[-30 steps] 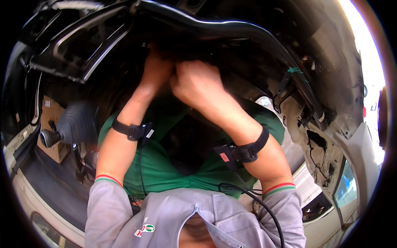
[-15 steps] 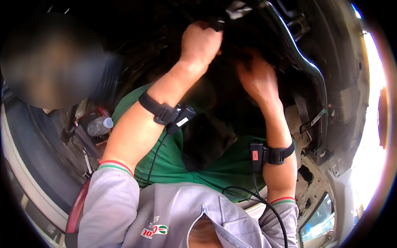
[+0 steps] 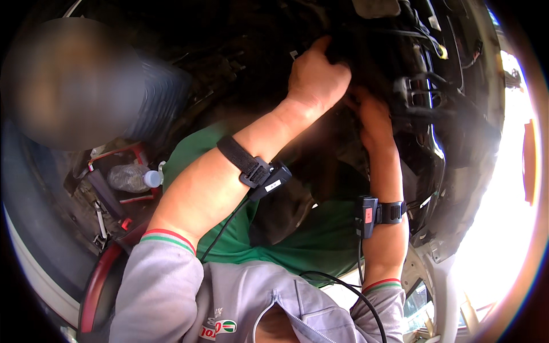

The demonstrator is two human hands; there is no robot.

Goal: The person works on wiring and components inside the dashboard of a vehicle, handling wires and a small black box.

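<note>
I sit inside a stripped vehicle interior with both arms raised into a dark dash area [image 3: 263, 46]. My left hand [image 3: 317, 79] is up in the shadow, fingers curled round a dark thing too dim to name. My right hand [image 3: 369, 111] sits just right of and below it, its fingertips lost in shadow. To the right of both hands are a black metal bracket [image 3: 417, 94] and loose wiring [image 3: 429, 34]. Black strapped devices with cables ride on my left forearm [image 3: 266, 177] and my right forearm [image 3: 374, 214].
A clear plastic bottle [image 3: 128, 178] lies in a red-edged recess at the left, near a red curved part [image 3: 97, 291]. A black ridged rubber boot [image 3: 166, 86] is partly covered by a blurred patch. Green trousers [image 3: 263, 251] fill the lower middle. A bright opening is at the right.
My view has shifted, bringing more bracket and wiring into sight. My left hand has risen since a second ago and moved rightward in the picture; my right hand has also moved rightward.
</note>
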